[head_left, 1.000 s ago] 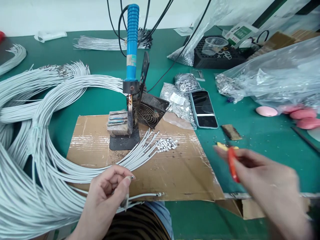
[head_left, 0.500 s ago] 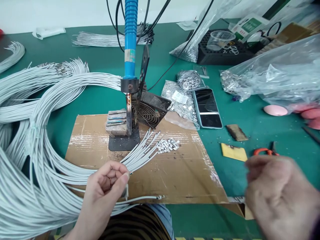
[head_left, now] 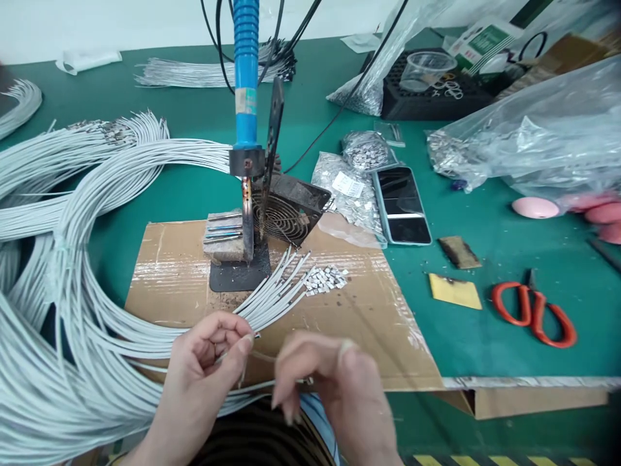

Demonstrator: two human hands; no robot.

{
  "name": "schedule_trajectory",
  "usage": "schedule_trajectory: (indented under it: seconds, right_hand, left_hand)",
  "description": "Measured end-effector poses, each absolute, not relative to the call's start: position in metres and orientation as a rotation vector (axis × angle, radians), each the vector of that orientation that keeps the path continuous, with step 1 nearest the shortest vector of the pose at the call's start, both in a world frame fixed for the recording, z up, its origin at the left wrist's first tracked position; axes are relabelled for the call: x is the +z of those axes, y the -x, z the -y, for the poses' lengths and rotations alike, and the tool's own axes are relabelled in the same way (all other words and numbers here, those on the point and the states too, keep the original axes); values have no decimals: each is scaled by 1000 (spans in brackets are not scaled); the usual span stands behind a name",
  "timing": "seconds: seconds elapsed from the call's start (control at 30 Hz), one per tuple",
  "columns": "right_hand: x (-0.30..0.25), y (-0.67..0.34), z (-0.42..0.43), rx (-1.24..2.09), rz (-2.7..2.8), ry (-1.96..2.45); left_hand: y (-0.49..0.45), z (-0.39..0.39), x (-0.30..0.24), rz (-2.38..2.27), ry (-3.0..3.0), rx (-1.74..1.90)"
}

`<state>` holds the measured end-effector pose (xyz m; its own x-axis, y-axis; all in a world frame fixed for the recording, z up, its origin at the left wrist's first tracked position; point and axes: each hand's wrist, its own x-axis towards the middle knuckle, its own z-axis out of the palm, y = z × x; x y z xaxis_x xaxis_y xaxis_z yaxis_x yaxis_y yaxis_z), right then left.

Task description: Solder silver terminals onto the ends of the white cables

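My left hand (head_left: 213, 359) is closed in a pinch at the front of the cardboard, holding what looks like a white cable with a small dark tip showing past the thumb. Most of its length is hidden by the fingers. Just to the right, my right hand (head_left: 334, 388) is smeared by motion, its fingers bent toward the left hand; whether anything is in them cannot be made out. Behind both hands, a fan of loose white cable ends (head_left: 276, 294) lies beside a small pile of metal pieces (head_left: 326, 279). Another cable end (head_left: 308, 380) lies along the cardboard's front edge.
A blue-handled soldering iron (head_left: 246, 77) points down on its stand, beside a small fan (head_left: 286, 210). Large white cable coils (head_left: 72, 272) fill the left. Right are a phone (head_left: 402, 206), a yellow sponge (head_left: 455, 292), red-handled scissors (head_left: 533, 310) and plastic bags (head_left: 528, 136).
My right hand has swung left from the scissors to beside my left hand, uncovering the scissors. My left hand keeps its pinch in nearly the same place.
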<state>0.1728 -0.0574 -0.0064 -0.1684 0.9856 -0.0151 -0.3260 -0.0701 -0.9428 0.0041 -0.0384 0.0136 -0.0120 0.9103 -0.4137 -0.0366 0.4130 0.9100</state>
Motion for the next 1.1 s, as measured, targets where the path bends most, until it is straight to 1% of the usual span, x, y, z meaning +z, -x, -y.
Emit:
schedule_trajectory:
  seconds: [0.1, 0.17, 0.37, 0.8, 1.1]
  right_hand:
    - [-11, -176, 49, 1258, 978, 1107]
    - [-14, -172, 48, 1204, 1005, 1207]
    - [-13, -151, 47, 1273, 1015, 1164]
    - [-9, -146, 45, 1216, 947, 1133]
    - [-9, -142, 46, 1136, 883, 1189]
  left_hand:
    - [-10, 37, 20, -1418, -787, 966]
    - [-13, 36, 22, -1416, -782, 977]
    - [-14, 37, 20, -1402, -866, 991]
    - [-17, 43, 18, -1424, -927, 1000]
    - [-24, 49, 15, -1502, -1018, 987]
